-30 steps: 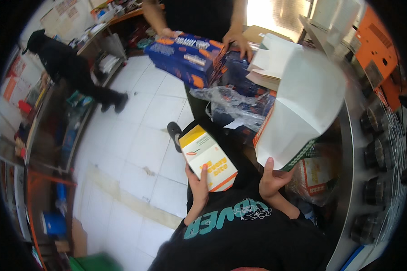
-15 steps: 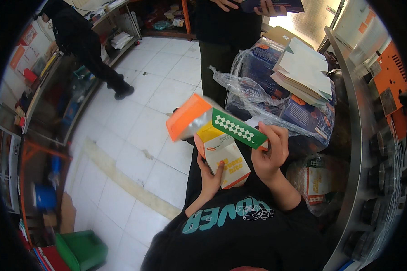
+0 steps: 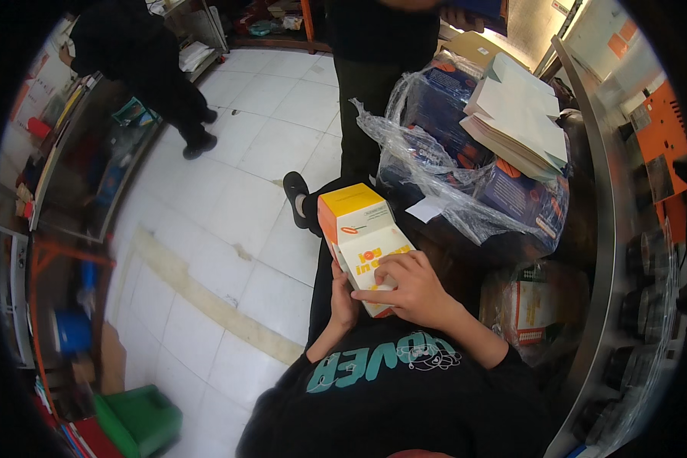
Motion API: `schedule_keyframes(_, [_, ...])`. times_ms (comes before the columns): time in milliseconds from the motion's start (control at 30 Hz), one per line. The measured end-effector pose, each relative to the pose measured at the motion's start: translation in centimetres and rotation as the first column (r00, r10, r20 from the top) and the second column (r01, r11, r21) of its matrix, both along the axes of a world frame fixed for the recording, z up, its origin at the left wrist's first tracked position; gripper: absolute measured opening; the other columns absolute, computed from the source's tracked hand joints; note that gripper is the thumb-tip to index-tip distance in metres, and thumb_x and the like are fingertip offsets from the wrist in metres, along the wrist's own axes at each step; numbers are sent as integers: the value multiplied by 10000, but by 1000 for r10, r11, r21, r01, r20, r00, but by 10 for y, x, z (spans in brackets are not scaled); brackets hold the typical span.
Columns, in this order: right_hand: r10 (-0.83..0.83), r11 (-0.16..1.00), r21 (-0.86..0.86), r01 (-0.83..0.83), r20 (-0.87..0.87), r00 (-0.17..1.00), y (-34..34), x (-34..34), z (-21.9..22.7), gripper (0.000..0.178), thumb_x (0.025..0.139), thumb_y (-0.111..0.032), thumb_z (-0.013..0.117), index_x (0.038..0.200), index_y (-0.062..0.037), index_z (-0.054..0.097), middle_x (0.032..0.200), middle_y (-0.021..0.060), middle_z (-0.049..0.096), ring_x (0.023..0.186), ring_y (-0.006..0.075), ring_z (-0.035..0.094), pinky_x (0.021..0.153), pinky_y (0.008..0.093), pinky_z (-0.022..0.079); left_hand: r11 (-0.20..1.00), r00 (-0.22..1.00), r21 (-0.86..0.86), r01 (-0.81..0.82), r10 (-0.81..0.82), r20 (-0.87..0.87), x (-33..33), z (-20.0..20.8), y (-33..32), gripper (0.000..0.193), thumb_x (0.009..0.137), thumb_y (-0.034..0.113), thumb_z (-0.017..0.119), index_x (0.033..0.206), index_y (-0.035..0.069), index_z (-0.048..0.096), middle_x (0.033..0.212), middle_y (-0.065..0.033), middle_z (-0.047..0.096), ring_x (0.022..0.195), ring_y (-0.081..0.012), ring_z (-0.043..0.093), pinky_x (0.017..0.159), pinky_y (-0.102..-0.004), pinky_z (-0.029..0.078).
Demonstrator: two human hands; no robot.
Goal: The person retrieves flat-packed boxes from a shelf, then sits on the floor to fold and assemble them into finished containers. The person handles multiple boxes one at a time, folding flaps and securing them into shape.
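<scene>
A white carton box (image 3: 366, 259) with a yellow top and an orange side lies tilted in front of my body, over my lap. My left hand (image 3: 343, 298) is wrapped along its left side and holds it. Across its front face lies my right hand (image 3: 412, 288), the fingers bent and one digit reaching toward the left edge near the bottom. The right palm and the lower part of the carton under it are hidden.
On my right, plastic-wrapped dark blue boxes (image 3: 504, 195) carry a stack of white and brown flat card (image 3: 515, 114). Below sits another wrapped bundle (image 3: 538, 305) beside a metal counter edge (image 3: 599, 252). Two people stand ahead; a green bin (image 3: 137, 420) is at lower left.
The orange-and-green panel that my right hand held up above the carton no longer shows. My right hand has moved down and left onto the carton's front. The person at far left has shifted.
</scene>
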State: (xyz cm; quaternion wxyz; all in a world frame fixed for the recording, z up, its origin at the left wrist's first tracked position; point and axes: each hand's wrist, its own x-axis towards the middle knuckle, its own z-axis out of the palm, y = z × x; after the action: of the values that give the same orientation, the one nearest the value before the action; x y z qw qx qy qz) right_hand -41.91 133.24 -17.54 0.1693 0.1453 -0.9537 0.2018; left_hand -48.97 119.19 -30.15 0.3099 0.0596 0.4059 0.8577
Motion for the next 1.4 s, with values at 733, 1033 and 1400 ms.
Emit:
schedule_keyframes(733, [-293, 830, -419, 367, 232, 928, 9, -18, 6, 837, 801, -361, 731, 1450, -63, 295, 1447, 267, 262, 1360, 424, 269, 1111, 463, 237, 977, 962, -7, -215, 210, -175, -50, 21, -1, 638, 940, 449, 521, 1329, -44, 407, 1312, -146, 516, 1213, -237, 505, 1007, -373, 404])
schedule_keyframes(1033, [-67, 439, -898, -8, -41, 997, -8, -9, 50, 975, 739, -182, 820, 1456, 1, 185, 1376, 187, 422, 1254, 249, 479, 1035, 331, 384, 928, 815, -47, -369, 298, -498, -9, 66, -24, 952, 818, 733, 523, 1318, -66, 388, 1263, -165, 519, 1098, -252, 564, 905, -386, 474])
schedule_keyframes(1400, [-204, 783, -622, 2, -253, 946, 14, 21, 67, 1041, 716, -306, 828, 1468, 11, 183, 1341, 219, 465, 1160, 310, 574, 970, 359, 458, 984, 836, -51, -170, 117, -536, 7, 89, -6, 893, 859, 719, 460, 1373, -3, 351, 1303, -142, 486, 1179, -271, 513, 974, -439, 428])
